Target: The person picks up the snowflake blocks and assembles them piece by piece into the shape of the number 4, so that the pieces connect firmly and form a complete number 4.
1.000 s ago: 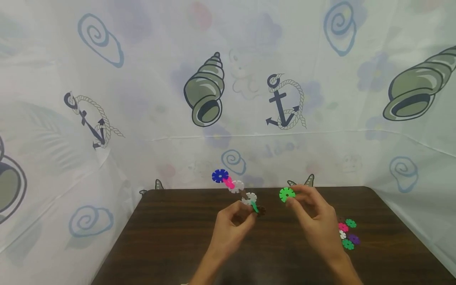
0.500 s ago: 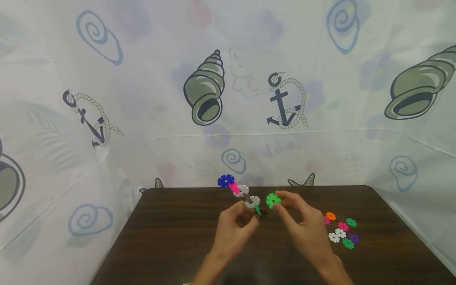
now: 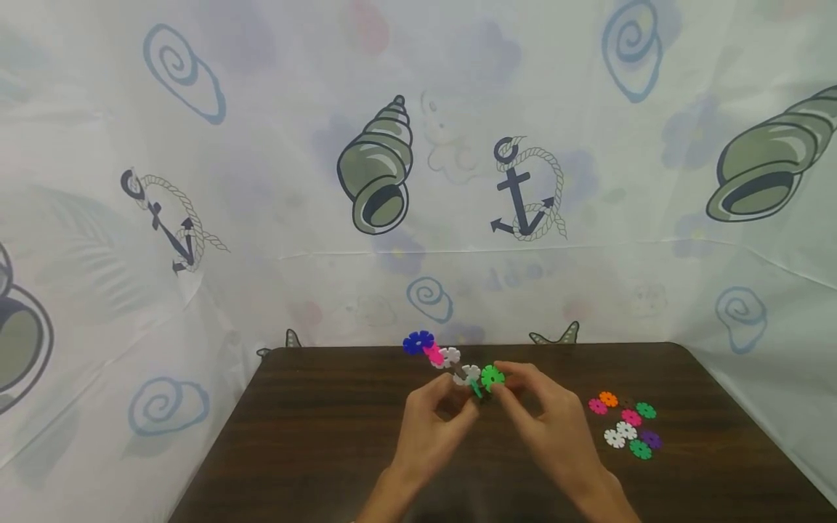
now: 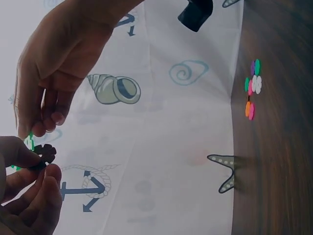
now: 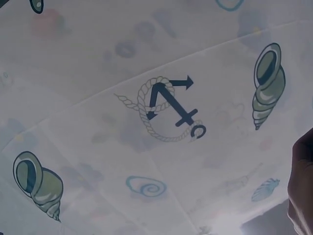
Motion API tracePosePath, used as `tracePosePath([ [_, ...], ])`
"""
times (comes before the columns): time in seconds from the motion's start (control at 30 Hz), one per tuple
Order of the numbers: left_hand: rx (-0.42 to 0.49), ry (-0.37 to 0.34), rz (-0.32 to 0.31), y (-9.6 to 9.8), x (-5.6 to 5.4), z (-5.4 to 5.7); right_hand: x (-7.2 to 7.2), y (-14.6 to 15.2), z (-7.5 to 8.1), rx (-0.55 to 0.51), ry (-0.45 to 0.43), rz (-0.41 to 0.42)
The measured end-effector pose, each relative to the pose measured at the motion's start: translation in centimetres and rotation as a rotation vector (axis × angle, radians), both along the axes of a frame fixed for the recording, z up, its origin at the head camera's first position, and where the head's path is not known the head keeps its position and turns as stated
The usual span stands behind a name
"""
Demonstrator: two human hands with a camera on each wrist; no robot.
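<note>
My left hand [image 3: 434, 421] pinches a chain of notched plastic discs, held above the table. At the chain's upper left end is a blue disc [image 3: 418, 342], followed by a pink disc [image 3: 434, 354] and a white disc [image 3: 450, 357]. Lower down, a teal disc [image 3: 476, 389] sits close to my fingertips. A bright green notched disc [image 3: 492, 378] is pinched between thumb and finger of my right hand [image 3: 546, 421], right beside the chain; whether they interlock I cannot tell. In the left wrist view a dark disc [image 4: 46, 153] shows at the left fingertips.
Several loose notched discs lie on the dark wooden table [image 3: 314, 436] right of my hands, among them an orange disc [image 3: 608, 399], a purple disc [image 3: 651, 439] and a white disc [image 3: 614, 438]. A patterned curtain [image 3: 275, 181] hangs behind the table.
My right hand has moved left and slightly down, bringing the green disc from apart to right beside the chain. The chain has shifted slightly right and down. More loose discs now show.
</note>
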State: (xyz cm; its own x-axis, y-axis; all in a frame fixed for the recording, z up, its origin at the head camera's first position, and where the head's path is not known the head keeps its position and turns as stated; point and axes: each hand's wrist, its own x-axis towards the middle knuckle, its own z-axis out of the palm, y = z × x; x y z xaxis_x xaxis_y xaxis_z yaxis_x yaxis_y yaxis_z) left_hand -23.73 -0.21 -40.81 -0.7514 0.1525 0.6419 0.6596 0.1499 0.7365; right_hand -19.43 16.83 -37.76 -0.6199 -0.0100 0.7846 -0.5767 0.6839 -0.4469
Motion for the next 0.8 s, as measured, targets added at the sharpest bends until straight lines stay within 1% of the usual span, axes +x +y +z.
tracePosePath([
  [0.17, 0.032, 0.042, -0.032, 0.0, 0.0, -0.4, 0.3, -0.3, 0.0, 0.011, 0.026, -0.012],
  [0.3, 0.057, 0.131, -0.046, 0.2, -0.2, -0.9, 0.5, -0.6, -0.1, 0.01, 0.04, -0.013],
  [0.4, 0.056, 0.197, -0.053, 0.2, -0.2, -1.2, 0.7, -0.7, -0.1, 0.009, 0.045, -0.019],
  [0.57, 0.056, 0.227, -0.047, 0.3, 0.0, -1.5, 1.1, -1.1, -0.1, 0.01, 0.044, -0.041],
  [0.7, 0.083, 0.312, -0.039, 0.3, 0.1, -1.7, 1.3, -1.3, -0.2, 0.018, 0.039, -0.047],
  [0.8, 0.098, 0.396, -0.036, 0.4, 0.0, -1.9, 1.5, -1.4, -0.3, 0.004, -0.001, -0.045],
])
